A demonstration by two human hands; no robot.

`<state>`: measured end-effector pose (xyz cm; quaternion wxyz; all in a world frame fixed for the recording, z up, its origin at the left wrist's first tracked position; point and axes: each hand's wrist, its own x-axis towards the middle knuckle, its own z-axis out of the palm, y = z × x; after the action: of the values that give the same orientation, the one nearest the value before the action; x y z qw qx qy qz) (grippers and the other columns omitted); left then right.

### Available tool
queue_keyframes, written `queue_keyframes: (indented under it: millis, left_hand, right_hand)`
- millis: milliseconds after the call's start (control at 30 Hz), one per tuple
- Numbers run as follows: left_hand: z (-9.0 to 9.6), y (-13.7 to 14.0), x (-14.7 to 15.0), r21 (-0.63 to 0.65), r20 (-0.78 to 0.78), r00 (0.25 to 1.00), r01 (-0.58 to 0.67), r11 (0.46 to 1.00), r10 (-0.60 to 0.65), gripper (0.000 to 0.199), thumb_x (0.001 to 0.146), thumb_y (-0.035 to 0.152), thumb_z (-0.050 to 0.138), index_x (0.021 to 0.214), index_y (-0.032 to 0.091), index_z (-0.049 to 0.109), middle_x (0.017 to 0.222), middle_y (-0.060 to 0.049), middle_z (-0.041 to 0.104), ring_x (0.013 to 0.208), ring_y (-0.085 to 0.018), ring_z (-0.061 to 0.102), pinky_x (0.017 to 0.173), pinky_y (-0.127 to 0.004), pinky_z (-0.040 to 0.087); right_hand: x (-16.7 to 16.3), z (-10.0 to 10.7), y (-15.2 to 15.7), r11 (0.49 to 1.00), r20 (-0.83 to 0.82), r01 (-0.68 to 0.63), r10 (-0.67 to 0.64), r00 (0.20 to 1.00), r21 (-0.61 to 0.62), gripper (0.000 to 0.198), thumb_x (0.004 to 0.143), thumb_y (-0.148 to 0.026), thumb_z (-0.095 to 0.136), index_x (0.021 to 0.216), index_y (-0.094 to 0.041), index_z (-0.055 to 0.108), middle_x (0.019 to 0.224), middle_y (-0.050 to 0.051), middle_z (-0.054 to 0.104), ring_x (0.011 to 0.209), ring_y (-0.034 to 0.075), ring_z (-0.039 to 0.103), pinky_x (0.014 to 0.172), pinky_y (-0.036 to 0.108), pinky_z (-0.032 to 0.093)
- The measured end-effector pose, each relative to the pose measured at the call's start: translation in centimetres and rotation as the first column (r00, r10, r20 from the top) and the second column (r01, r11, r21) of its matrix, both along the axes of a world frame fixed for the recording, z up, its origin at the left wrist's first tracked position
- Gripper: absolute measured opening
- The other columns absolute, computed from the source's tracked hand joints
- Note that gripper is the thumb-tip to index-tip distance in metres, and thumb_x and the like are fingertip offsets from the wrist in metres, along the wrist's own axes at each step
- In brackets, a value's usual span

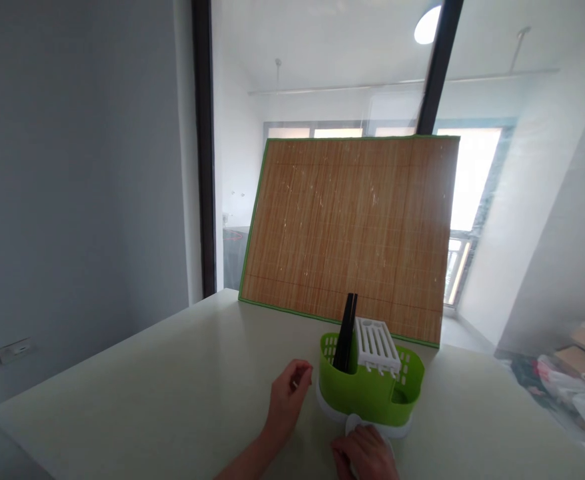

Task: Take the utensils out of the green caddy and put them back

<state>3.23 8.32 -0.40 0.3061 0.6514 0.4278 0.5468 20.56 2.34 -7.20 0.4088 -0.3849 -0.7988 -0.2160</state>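
Note:
A green plastic cutlery caddy (372,392) with a white slotted insert (377,345) stands on a white base on the pale table (172,387). Black chopsticks (346,332) stand upright in its left compartment. My left hand (287,398) hovers just left of the caddy with the fingers curled loosely; whether it holds anything small I cannot tell. At the caddy's front, my right hand (367,455) rests on the white base's rim, fingers bent over it.
A large bamboo mat with green edging (350,230) leans upright against the glass at the table's far edge, right behind the caddy. The grey wall is at the left. Bags and boxes (570,380) lie on the floor to the right.

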Motion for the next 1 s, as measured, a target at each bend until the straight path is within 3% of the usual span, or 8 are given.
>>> queue_keyframes:
  millis: [167, 400, 1000]
  left_hand:
    - [-1.7, -1.9, 1.4, -0.085, -0.307, 0.933, 0.169, 0.982, -0.187, 0.021, 0.082, 0.031, 0.047, 0.09, 0.02, 0.063, 0.075, 0.0, 0.065, 0.063, -0.012, 0.055, 0.059, -0.021, 0.04]
    - [-2.7, -2.9, 3.2, -0.163, -0.629, 0.736, 0.192, 0.968, -0.252, 0.036, 0.073, 0.04, 0.055, 0.106, 0.029, 0.063, 0.074, 0.001, 0.069, 0.07, -0.019, 0.063, 0.064, -0.025, 0.041]
    - [-2.5, -3.9, 4.5, -0.122, -0.809, 0.564, 0.112, 0.986, -0.164, 0.03, 0.078, 0.04, 0.045, 0.084, 0.019, 0.066, 0.085, -0.009, 0.069, 0.081, -0.026, 0.064, 0.066, -0.03, 0.042]
  right_hand:
    - [1.5, 1.9, -0.9, 0.999, -0.002, 0.003, -0.003, 1.0, -0.042, 0.013, 0.082, -0.012, 0.047, 0.086, -0.023, 0.053, 0.062, -0.003, 0.06, 0.055, 0.014, 0.055, 0.056, 0.027, 0.037]
    - [1.5, 3.1, -1.7, 0.993, -0.045, 0.041, -0.047, 0.998, -0.108, 0.01, 0.084, -0.016, 0.046, 0.087, -0.023, 0.053, 0.065, -0.002, 0.063, 0.056, 0.014, 0.059, 0.055, 0.026, 0.042]
    - [0.9, 3.2, -1.9, 0.983, -0.069, 0.045, -0.058, 0.996, -0.179, 0.013, 0.086, -0.022, 0.044, 0.082, -0.023, 0.056, 0.065, -0.001, 0.063, 0.056, 0.015, 0.059, 0.054, 0.027, 0.043]
